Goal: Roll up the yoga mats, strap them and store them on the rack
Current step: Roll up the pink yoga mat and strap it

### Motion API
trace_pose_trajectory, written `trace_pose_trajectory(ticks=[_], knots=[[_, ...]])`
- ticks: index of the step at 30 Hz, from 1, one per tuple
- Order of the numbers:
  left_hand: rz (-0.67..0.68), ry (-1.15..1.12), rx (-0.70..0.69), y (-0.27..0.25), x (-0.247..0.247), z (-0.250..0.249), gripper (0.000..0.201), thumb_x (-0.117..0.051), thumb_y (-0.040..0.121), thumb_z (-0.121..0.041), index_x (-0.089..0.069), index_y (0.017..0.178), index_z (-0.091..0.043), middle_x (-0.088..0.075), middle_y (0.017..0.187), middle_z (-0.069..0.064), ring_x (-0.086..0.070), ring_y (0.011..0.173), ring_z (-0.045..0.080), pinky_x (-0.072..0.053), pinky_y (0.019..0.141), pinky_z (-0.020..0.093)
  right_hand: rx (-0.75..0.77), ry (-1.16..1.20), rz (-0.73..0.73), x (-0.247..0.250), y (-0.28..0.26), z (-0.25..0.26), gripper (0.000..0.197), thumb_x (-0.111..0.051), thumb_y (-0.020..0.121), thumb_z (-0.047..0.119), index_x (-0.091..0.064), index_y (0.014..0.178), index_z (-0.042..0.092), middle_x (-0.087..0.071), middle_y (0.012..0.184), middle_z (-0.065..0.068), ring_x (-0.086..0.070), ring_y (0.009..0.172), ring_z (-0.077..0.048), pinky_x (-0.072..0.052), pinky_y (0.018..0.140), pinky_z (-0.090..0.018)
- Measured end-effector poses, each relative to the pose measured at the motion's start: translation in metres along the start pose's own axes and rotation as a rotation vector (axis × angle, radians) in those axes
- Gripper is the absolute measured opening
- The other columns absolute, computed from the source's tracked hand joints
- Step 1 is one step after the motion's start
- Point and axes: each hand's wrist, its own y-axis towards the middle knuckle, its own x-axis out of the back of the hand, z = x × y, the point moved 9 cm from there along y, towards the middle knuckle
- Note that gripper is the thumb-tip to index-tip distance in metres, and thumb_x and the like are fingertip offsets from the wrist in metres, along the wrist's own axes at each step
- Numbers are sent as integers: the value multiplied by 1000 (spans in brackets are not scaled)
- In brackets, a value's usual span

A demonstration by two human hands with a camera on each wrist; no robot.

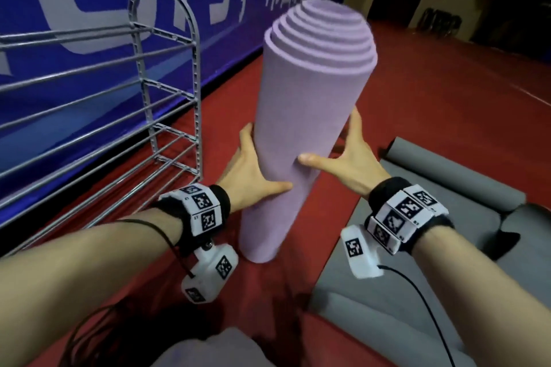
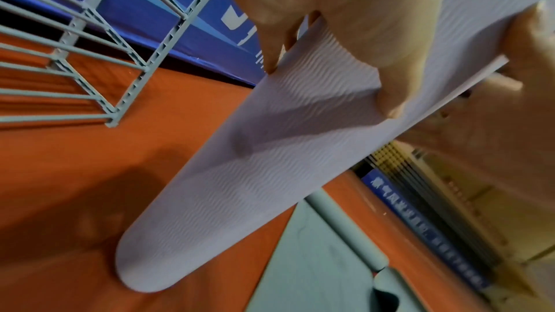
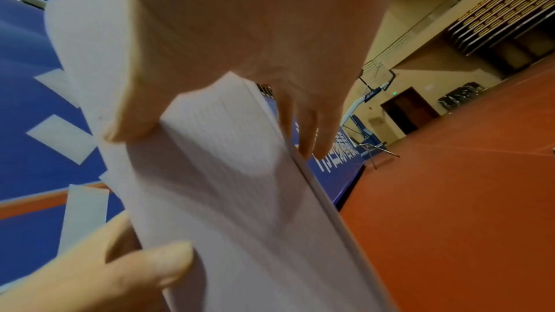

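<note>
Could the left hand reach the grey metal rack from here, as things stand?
Probably not yet: the left hand grips the rolled purple foam yoga mat standing on the red floor. The grey metal rack stands close beside it, nothing between.

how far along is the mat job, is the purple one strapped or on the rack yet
Done: the purple yoga mat is rolled, though its layers telescope out at the top. In hand: it stands on end on the red floor, held between the left hand and right hand. Left: no strap shows on it, the rack holds no mats, and the grey mat is only partly rolled.
</note>
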Motion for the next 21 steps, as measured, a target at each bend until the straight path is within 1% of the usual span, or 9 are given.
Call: trace_pose_trajectory(ticks=[2,4,6,7,10,13,16,18,21], knots=[[31,41,19,-12,-7,12,127,-86,45,-48,-6,143,-31,-41,143,2,-47,127,20,-44,103,38,22,-27,50,-2,-15,9,107,-88,63,43,-23,147,26,-45,130,23,-43,99,27,-36,77,5],[43,71,23,-19,-9,16,132,-85,44,-49,-3,146,-30,-35,147,2,-43,131,20,-41,105,36,49,-7,26,3,-23,21,77,-88,66,36,-42,129,34,-51,125,24,-45,101,27,-36,77,5],[51,92,26,-18,-9,16,137,-87,44,-48,-3,149,-21,-32,148,1,-41,133,19,-39,105,33,62,37,-4,6,-25,33,60,-88,68,25,-48,112,36,-53,112,30,-51,97,25,-39,77,1],[60,111,22,-17,-9,13,137,-89,45,-47,-5,150,-16,-32,148,2,-41,133,20,-39,105,32,28,31,-13,7,-25,35,67,-89,67,29,-46,119,34,-52,115,28,-51,98,22,-38,79,-1],[127,184,33,-13,-9,1,133,-91,51,-43,-9,149,-9,-33,147,7,-41,133,22,-39,105,32,-64,-23,-34,7,-25,36,107,-87,62,51,-26,146,23,-48,138,14,-46,112,1,-40,90,-19],[167,141,3,-7,5,-30,122,-85,59,-48,-12,149,-11,-33,149,7,-37,137,19,-34,109,29,-117,-13,-96,14,-30,32,107,-86,62,54,-28,146,21,-49,139,10,-48,115,-6,-39,88,-22],[83,135,-161,6,40,-101,109,-66,67,-42,-3,153,-16,-16,159,5,-19,145,16,-18,112,23,-151,3,-149,20,-34,24,109,-87,60,54,-29,146,19,-50,140,7,-51,122,-13,-40,89,-23],[27,187,-292,12,61,-150,100,-55,71,-35,0,154,-17,-8,161,4,-10,147,16,-13,115,27,-171,24,-161,21,-36,21,109,-88,60,52,-29,146,20,-50,139,9,-51,122,-11,-41,90,-23],[-29,207,-400,20,79,-207,82,-44,80,-36,-14,154,-17,-17,160,3,-17,146,15,-16,115,27,-167,24,-151,17,-38,23,111,-87,59,54,-28,146,20,-49,140,8,-51,120,-10,-41,92,-24]])
